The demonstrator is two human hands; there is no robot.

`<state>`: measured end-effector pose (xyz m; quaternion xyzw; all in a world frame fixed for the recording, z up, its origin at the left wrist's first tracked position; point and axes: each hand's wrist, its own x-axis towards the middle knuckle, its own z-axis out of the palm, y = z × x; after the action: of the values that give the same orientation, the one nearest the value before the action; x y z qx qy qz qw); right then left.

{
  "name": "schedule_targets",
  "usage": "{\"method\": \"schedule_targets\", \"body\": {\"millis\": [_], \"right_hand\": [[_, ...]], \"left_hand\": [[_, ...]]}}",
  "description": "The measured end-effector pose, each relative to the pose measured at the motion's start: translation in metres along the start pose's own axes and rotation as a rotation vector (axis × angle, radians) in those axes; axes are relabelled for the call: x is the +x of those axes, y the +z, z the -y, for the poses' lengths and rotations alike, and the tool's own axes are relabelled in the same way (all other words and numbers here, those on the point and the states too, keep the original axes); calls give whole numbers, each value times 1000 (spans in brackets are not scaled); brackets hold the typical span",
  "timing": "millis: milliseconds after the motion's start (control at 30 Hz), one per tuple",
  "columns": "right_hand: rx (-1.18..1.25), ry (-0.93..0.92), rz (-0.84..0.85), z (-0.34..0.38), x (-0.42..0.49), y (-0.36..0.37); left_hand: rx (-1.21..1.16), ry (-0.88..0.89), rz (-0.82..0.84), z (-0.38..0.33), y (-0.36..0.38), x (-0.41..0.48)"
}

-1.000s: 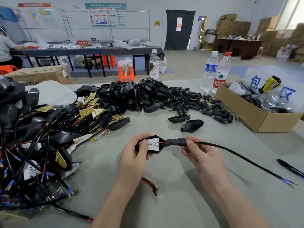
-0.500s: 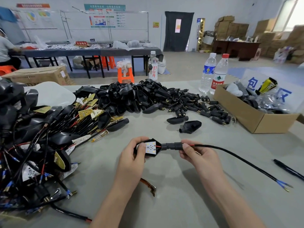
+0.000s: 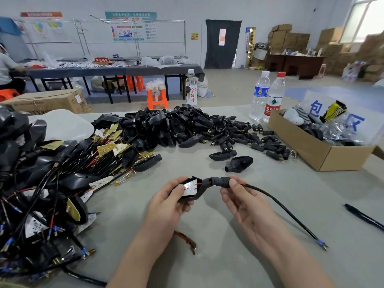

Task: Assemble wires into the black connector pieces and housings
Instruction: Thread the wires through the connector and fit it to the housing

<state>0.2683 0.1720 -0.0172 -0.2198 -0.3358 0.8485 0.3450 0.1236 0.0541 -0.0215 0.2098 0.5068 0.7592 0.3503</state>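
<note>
My left hand [image 3: 168,201] grips a black housing [image 3: 197,193] with a white LED board [image 3: 190,187] seated inside it, held above the grey table [image 3: 228,235]. A black cylindrical connector piece [image 3: 218,181] sits at the housing's neck. My right hand [image 3: 247,204] pinches that connector piece between thumb and fingers. From it a black cable [image 3: 278,206] runs right and down to stripped ends with a blue terminal [image 3: 321,244]. Red wire shows at both ends of the connector piece.
A heap of empty black housings [image 3: 166,125] and small connector pieces [image 3: 255,140] lies behind my hands. Finished wired units [image 3: 41,183] pile at the left. A cardboard box [image 3: 324,150] stands at the right, with two water bottles [image 3: 268,96] behind it. A black pen [image 3: 363,217] lies far right.
The housing has tilted in my left hand so its neck now points up and right. My right hand stays on the connector piece; both hands sit slightly lower and closer.
</note>
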Motion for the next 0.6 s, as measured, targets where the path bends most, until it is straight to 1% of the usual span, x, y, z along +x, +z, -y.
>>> {"method": "schedule_targets", "body": {"millis": [100, 233, 400, 600], "right_hand": [[80, 55, 14, 3, -3, 2], [118, 81, 27, 5, -4, 5], [88, 75, 74, 6, -6, 10], [29, 42, 56, 5, -10, 12]], "left_hand": [[-115, -64, 57, 0, 0, 2], [-165, -78, 116, -1, 0, 1], [-184, -38, 162, -3, 1, -1], [-186, 13, 138, -4, -3, -5]]}}
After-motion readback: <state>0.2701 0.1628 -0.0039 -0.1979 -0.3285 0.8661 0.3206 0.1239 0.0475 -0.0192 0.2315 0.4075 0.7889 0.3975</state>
